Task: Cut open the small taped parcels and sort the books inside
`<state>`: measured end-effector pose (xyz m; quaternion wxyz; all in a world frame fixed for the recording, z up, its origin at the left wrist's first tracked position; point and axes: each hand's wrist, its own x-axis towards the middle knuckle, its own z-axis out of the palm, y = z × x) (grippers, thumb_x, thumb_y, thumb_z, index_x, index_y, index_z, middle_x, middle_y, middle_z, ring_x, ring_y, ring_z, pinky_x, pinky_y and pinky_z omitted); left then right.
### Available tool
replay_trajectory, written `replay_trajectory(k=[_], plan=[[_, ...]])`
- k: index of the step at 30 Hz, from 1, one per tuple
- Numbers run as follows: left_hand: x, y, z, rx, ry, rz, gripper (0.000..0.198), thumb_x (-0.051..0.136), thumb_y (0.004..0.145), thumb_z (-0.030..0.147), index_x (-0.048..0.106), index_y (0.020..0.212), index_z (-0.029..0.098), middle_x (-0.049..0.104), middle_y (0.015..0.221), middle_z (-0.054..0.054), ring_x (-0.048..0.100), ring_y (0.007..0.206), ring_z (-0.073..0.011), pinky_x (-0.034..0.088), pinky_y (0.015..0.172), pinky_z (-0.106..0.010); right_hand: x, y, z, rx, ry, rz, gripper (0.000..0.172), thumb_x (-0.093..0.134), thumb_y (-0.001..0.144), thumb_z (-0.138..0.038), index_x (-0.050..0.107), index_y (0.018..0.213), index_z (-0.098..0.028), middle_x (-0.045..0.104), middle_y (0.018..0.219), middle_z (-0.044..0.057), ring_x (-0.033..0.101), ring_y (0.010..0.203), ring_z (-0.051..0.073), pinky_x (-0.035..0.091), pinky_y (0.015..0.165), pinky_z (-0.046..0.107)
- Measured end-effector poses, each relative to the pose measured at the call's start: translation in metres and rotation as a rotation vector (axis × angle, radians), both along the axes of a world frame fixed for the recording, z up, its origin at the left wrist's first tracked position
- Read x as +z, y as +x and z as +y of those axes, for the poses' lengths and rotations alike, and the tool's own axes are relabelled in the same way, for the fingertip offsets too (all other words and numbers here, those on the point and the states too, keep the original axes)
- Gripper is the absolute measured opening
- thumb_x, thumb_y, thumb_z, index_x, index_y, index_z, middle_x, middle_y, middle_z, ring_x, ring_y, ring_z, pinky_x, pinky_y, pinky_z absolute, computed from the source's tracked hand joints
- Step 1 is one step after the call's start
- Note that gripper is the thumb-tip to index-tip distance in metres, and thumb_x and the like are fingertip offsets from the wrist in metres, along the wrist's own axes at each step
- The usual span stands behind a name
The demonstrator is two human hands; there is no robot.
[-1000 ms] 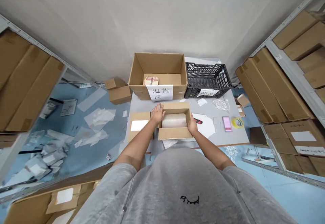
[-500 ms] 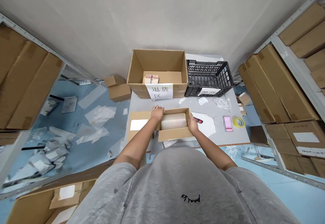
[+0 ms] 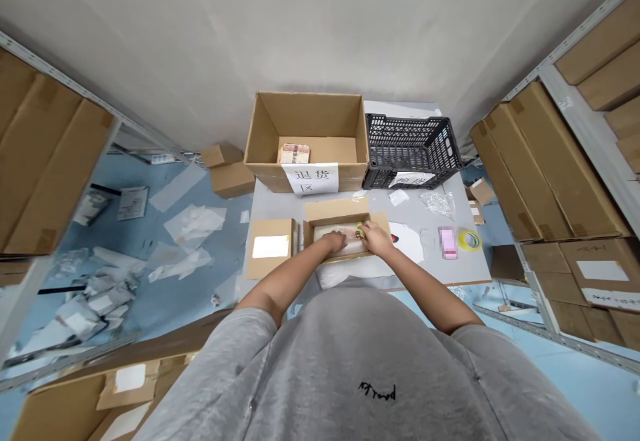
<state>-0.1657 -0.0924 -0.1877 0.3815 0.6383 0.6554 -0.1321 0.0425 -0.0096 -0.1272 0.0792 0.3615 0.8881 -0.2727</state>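
Cardboard box (image 3: 337, 211) edges crowd the left hand (image 3: 334, 242), fingers flat on bubble wrap (image 3: 325, 232); right hand (image 3: 375, 238) fingers curled, grip unclear.

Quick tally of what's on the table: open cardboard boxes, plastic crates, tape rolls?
Open cardboard boxes: 2 (large box, small box)
Black plastic crates: 1 (crate)
Tape rolls: 1 (yellow roll)
Total: 4
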Motion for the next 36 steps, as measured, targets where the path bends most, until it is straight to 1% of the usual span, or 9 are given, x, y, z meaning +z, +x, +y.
replay_trajectory(k=[3,6,11,13,17,22,27,32,36], plan=[[-0.007,-0.011,-0.002,0.089,-0.008,0.045,0.055,0.062,0.102,0.038,0.064,0.151,0.012,0.055,0.166,-0.025,0.056,0.153,-0.0353,0.049,0.121,-0.042,-0.007,-0.015,0.012,0.11,-0.137,-0.047,0.083,0.096,0.079,-0.022,0.066,0.157,-0.024,0.058,0.162,0.016,0.056,0.148,0.035,0.045,0.122,0.039],[-0.01,-0.012,-0.01,0.154,0.014,0.074,0.06,0.059,0.102,0.028,0.056,0.16,0.012,0.046,0.175,-0.024,0.044,0.162,-0.0334,0.042,0.127,-0.042,-0.013,-0.036,0.024,0.069,-0.18,-0.08,0.098,0.107,0.066,-0.032,0.068,0.155,-0.024,0.05,0.172,0.017,0.051,0.156,0.04,0.045,0.124,0.042],[-0.014,-0.002,-0.014,0.248,0.051,0.11,0.063,0.047,0.104,0.02,0.049,0.165,0.008,0.045,0.173,-0.027,0.042,0.162,-0.0354,0.04,0.128,-0.049,-0.009,-0.09,0.027,0.074,-0.179,-0.228,0.041,0.089,0.088,-0.029,0.084,0.126,-0.013,0.075,0.14,0.023,0.069,0.134,0.042,0.052,0.115,0.048],[-0.016,0.0,-0.012,0.285,0.044,0.125,0.067,0.047,0.102,0.018,0.046,0.168,0.007,0.043,0.173,-0.029,0.043,0.161,-0.0366,0.043,0.126,-0.05,-0.005,-0.102,0.021,0.07,-0.116,-0.211,0.032,0.078,0.094,-0.021,0.083,0.124,-0.01,0.076,0.136,0.026,0.068,0.134,0.042,0.051,0.115,0.051],[-0.022,-0.003,-0.008,0.37,-0.001,0.143,0.072,0.046,0.101,0.02,0.042,0.17,0.004,0.043,0.173,-0.032,0.047,0.159,-0.0386,0.047,0.123,-0.051,-0.003,-0.077,0.002,-0.05,0.061,-0.038,0.052,0.066,0.097,-0.015,0.071,0.148,-0.011,0.062,0.158,0.027,0.052,0.152,0.041,0.038,0.129,0.055],[-0.032,-0.005,-0.009,0.415,-0.066,0.119,0.085,0.051,0.096,0.025,0.032,0.178,0.009,0.044,0.172,-0.033,0.06,0.146,-0.0438,0.054,0.114,-0.059,-0.015,-0.015,-0.017,-0.301,0.129,0.05,0.093,0.068,0.092,-0.016,0.032,0.177,-0.007,0.024,0.185,0.024,0.016,0.173,0.039,0.015,0.14,0.057],[-0.036,0.009,-0.001,0.323,0.032,0.116,0.073,0.038,0.102,0.019,0.039,0.175,0.011,0.049,0.169,-0.03,0.054,0.152,-0.0377,0.047,0.121,-0.057,-0.031,0.004,-0.021,-0.33,0.019,0.114,0.108,0.066,0.09,-0.018,0.011,0.183,-0.017,0.016,0.188,0.019,0.034,0.169,0.032,0.045,0.129,0.046],[-0.04,0.036,0.016,0.119,0.172,0.005,0.071,0.032,0.106,0.015,0.041,0.176,0.022,0.04,0.181,-0.013,0.029,0.17,-0.0247,0.023,0.139,-0.049,-0.039,0.0,-0.021,-0.393,-0.048,0.191,0.105,0.057,0.088,-0.01,0.012,0.183,-0.016,0.032,0.184,0.015,0.031,0.171,0.024,0.039,0.135,0.042],[-0.045,0.051,0.027,0.113,0.148,0.015,0.079,0.04,0.103,0.017,0.026,0.181,0.018,0.037,0.181,-0.019,0.032,0.169,-0.0313,0.032,0.135,-0.054,-0.039,-0.004,-0.02,-0.429,-0.094,0.171,0.1,0.056,0.088,-0.008,0.019,0.181,-0.009,0.032,0.183,0.02,0.031,0.171,0.025,0.035,0.136,0.039]])
